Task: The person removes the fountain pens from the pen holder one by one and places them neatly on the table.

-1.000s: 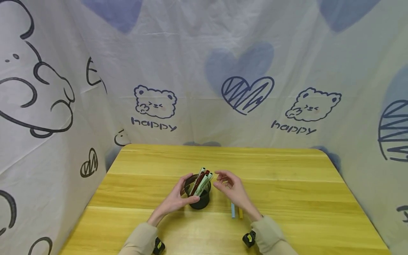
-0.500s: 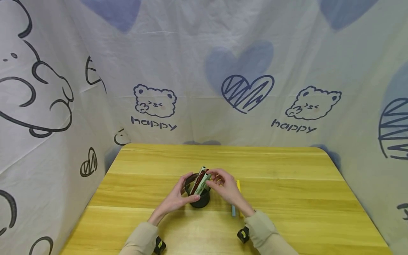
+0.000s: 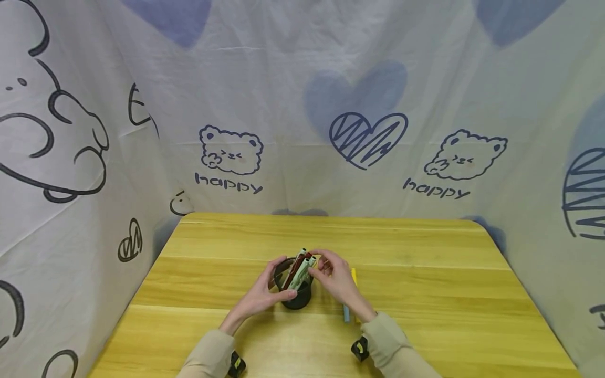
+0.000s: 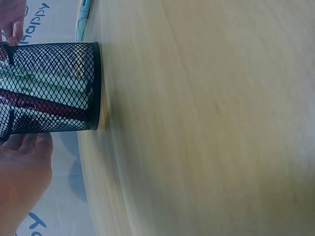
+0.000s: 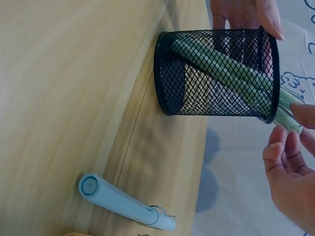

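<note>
— Where is the mesh pen cup [image 3: 294, 287]?

— At the middle of the wooden table [image 3: 425, 273], towards the near edge, standing upright. Inside it several markers [image 3: 300, 268] lean — green ones and a dark red one — their long axes tilting up and to the right, tops poking over the right side of the rim.

— And the hands?

— The left hand [image 3: 262, 292] lies against the cup's left wall, fingers curved round the mesh, thumb at the near side; it grips the cup. The right hand [image 3: 336, 277] is just right of the rim, its fingertips [image 5: 278, 147] at the tops of the green markers. Whether they pinch a marker or only touch it I cannot tell from the head view; the right wrist view shows the fingers bent close beside the tips, a small gap visible.

— So which hand is nearer the markers?

— The right — the tops lean straight towards it.

— Anything else nearby?

— A light blue marker [image 5: 123, 202] and a yellow marker [image 3: 353, 275] lie flat on the table, right of the cup, partly under the right forearm. Printed cloth [image 3: 302, 105] hangs behind.
</note>
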### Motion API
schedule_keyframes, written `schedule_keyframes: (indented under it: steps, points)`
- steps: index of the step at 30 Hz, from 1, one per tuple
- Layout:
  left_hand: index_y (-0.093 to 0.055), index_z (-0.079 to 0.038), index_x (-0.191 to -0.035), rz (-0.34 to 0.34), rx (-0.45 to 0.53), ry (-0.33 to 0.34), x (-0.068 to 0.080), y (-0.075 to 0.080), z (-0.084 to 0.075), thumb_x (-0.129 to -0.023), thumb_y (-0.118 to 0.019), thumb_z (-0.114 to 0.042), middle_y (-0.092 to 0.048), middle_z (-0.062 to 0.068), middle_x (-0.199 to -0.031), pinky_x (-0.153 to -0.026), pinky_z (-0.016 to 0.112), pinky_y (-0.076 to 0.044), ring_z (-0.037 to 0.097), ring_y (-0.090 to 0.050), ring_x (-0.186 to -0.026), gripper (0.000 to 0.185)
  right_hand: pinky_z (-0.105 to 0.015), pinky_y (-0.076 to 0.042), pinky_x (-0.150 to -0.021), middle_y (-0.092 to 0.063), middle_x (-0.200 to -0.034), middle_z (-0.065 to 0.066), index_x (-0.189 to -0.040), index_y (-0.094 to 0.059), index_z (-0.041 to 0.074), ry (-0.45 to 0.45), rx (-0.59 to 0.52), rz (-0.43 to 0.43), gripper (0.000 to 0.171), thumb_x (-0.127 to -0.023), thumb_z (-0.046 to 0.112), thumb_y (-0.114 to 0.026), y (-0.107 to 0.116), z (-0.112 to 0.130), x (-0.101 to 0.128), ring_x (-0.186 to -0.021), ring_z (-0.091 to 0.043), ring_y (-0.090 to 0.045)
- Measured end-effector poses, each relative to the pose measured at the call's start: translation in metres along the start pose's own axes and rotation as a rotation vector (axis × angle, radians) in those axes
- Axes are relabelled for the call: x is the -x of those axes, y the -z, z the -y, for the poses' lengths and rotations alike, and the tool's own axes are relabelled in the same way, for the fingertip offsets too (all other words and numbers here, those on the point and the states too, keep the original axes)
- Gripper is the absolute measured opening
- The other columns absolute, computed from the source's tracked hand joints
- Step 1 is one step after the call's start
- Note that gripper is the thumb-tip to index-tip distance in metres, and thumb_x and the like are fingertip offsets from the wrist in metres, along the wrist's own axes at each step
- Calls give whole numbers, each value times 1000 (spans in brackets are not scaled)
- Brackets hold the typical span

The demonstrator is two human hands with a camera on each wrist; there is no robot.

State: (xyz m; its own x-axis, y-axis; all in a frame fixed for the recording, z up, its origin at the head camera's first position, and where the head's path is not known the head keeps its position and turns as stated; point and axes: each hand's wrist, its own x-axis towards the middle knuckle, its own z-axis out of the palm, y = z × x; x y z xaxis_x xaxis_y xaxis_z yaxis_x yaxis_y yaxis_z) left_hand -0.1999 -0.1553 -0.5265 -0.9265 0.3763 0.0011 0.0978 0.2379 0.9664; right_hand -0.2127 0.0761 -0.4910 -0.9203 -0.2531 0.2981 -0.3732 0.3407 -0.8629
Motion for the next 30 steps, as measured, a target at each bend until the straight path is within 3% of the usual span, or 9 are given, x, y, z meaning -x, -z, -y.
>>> schedule_keyframes:
  steps: [8, 14, 21, 30]
  points:
    - [-22, -11, -158, 3, 13, -23, 0, 0, 1, -87, -79, -19, -35, 16, -161, -120, 64, -28, 43, -44, -141, 91, -22, -52, -62, -61, -83, -8, -115, -70, 9, -11, 6, -22, 26, -90, 3, -73, -1, 1, -1, -68, -5, -55]
    - [-21, -10, -159, 2, 12, -14, 1, 1, 0, -87, -79, -20, -34, 15, -162, -120, 64, -27, 44, -39, -145, 93, -23, -55, -66, -62, -85, -7, -112, -70, 10, -25, 5, -25, 23, -90, 5, -74, -2, 1, -1, -73, -9, -60]
    - [-23, -12, -159, 8, 9, -25, 1, 1, 0, -88, -79, -21, -33, 15, -162, -120, 65, -27, 45, -37, -146, 90, -23, -57, -70, -71, -99, -8, -111, -70, 11, -46, -10, -47, 23, -89, 11, -77, -3, 0, -1, -86, -21, -69]
    - [-21, -9, -159, 10, 11, -29, 1, 1, 0, -88, -79, -21, -32, 15, -163, -121, 64, -25, 44, -35, -147, 92, -19, -55, -68, -73, -94, -9, -105, -68, 10, -13, 42, -87, 19, -88, 7, -77, -7, -1, -1, -79, -12, -66]
